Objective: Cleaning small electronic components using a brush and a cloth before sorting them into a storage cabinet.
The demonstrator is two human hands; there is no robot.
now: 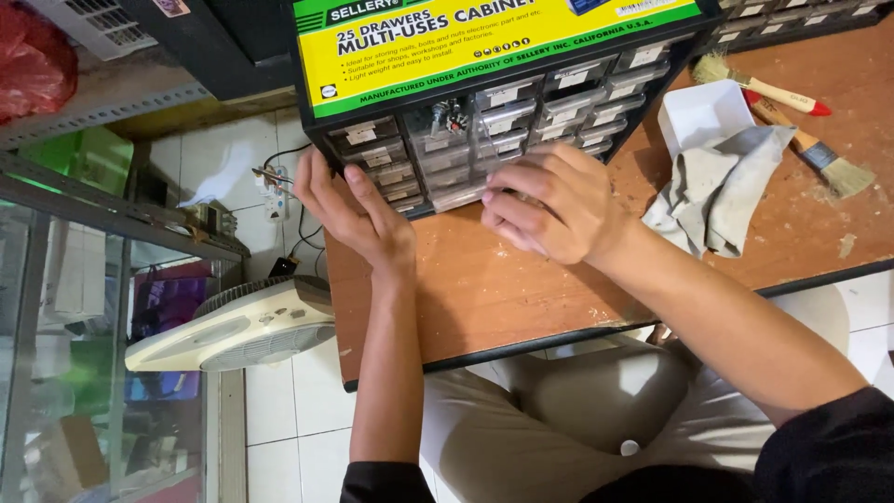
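Clear glossy plastic drawer cabinet (pixel 484 130), worn matt wooden table (pixel 484 289), crumpled grey cloth (pixel 712 191)

Grey cloth (pixel 712 191), two paintbrushes (pixel 759 88), white tray (pixel 700 114), fan (pixel 237 326).

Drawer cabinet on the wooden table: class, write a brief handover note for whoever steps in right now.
Left hand: flat against the drawer cabinet at its left side, holding nothing.
Right hand: fingers curled at a bottom-row drawer; whether it grips anything cannot be told.
Nearby on the table: grey cloth, white tray, two brushes.
Done: cabinet stands on the table.
Left: drawer not visibly pulled out.
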